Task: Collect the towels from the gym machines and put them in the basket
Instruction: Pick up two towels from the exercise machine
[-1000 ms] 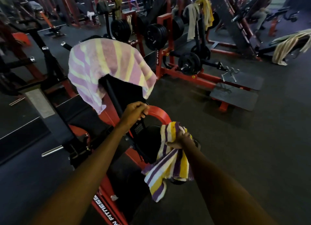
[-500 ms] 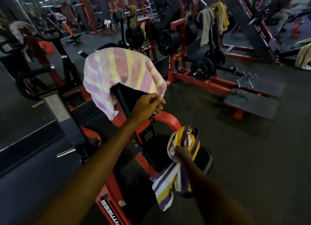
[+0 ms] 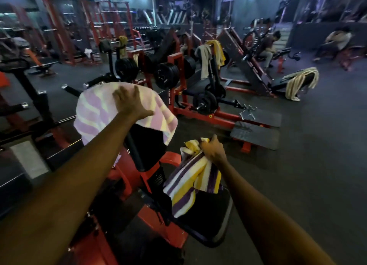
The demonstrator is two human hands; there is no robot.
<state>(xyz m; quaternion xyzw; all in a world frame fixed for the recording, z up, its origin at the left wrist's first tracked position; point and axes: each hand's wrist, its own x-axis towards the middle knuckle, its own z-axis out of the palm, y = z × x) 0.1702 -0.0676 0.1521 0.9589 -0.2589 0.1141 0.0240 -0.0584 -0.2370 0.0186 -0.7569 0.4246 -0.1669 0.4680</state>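
A pink and pale-yellow striped towel (image 3: 95, 113) is draped over the black back pad of a red gym machine (image 3: 151, 177) right in front of me. My left hand (image 3: 129, 103) lies flat on top of this towel, fingers spread. My right hand (image 3: 213, 150) is clenched on a purple, yellow and white striped towel (image 3: 190, 181) that hangs over the machine's seat. More towels hang farther off: a grey one (image 3: 203, 60) and a yellow one (image 3: 218, 50) on an upright, and a cream striped one (image 3: 297, 82) on a bench at the right. No basket is in view.
Red frames with black weight plates (image 3: 164, 75) stand behind the machine. A loaded lever arm and footplates (image 3: 256, 133) lie on the dark floor to the right. Two people sit on benches at the far right (image 3: 268, 46). Racks line the back left.
My left hand rose from the machine's red handle and landed on top of the pink towel. My right hand lifted the purple and yellow towel a little higher.
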